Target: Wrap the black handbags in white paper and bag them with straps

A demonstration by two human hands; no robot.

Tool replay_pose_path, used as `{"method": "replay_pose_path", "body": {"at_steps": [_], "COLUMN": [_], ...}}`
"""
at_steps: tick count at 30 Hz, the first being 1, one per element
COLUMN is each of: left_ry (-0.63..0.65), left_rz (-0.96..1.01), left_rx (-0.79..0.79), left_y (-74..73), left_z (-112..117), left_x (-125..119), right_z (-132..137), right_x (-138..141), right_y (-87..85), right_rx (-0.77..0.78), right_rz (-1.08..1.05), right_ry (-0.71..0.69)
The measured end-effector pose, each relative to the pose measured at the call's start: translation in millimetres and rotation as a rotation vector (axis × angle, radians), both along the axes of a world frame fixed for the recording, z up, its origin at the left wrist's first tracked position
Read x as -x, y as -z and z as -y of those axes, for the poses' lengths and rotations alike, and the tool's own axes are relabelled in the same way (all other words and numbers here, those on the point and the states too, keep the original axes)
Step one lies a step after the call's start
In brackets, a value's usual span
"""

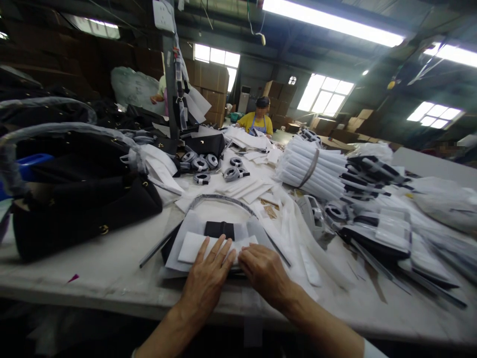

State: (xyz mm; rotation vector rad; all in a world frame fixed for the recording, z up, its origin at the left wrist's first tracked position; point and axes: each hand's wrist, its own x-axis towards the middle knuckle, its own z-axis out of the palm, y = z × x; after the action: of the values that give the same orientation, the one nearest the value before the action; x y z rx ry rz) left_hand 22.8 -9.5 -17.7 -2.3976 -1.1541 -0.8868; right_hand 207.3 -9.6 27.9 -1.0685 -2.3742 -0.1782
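Observation:
A black handbag [219, 229] lies on the table before me, mostly covered by white sheets. Its wrapped handle [223, 198] arches away from me. Across the bag rests a folded white padding sheet [189, 248]. My left hand [206, 278] presses flat on this padding, fingers stretched out and slightly apart. At the padding's right part, my right hand [266, 273] is closed, fingers curled and pinching near its front edge. The fingertips of that hand are partly hidden. A thin dark strap [160, 244] sticks out to the bag's left.
Larger black handbags [89, 214] stand at left. Coiled straps [201, 177] and loose white sheets [244, 189] lie beyond my hands. A bound bundle of white-wrapped rolls [313, 166] and wrapped parts [380, 233] occupy the right. Across the table is a person in yellow [257, 122].

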Motion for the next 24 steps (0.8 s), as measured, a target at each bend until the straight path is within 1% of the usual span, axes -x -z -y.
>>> {"method": "replay_pose_path", "body": {"at_steps": [2,5,10,14,16,18,20,22,24], "left_ry": [0.022,0.038,0.047,0.068,0.067,0.065,0.073,0.081,0.092], "left_rz": [-0.010,-0.010,0.079,0.049,0.033,0.031,0.029,0.028,0.023], "left_rx": [-0.007,-0.010,-0.005,0.058,0.070,0.074,0.077,0.078,0.079], "left_y": [-1.0,0.8,4.5,2.7,2.4,3.1,4.2,4.8,4.4], "left_z": [0,0,-1,0,1,2,3,4,4], "left_x": [-3,-5,-2,0,1,1,1,1,2], "right_z": [4,9,11,15,22,36,54,70,81], "right_x": [3,6,9,7,-1,-16,-36,-54,-65], "right_y": [5.3,7.7,5.1,0.2,-3.7,-6.2,-3.7,6.2,22.7], "right_rx": [-0.031,-0.037,-0.018,-0.005,0.005,0.022,0.048,0.073,0.077], "right_rz": [-0.076,-0.173,-0.226,-0.232,-0.236,-0.238,-0.208,-0.103,0.058], "right_ry": [0.002,0.012,0.017,-0.037,-0.088,-0.144,-0.206,-0.249,-0.232]}}
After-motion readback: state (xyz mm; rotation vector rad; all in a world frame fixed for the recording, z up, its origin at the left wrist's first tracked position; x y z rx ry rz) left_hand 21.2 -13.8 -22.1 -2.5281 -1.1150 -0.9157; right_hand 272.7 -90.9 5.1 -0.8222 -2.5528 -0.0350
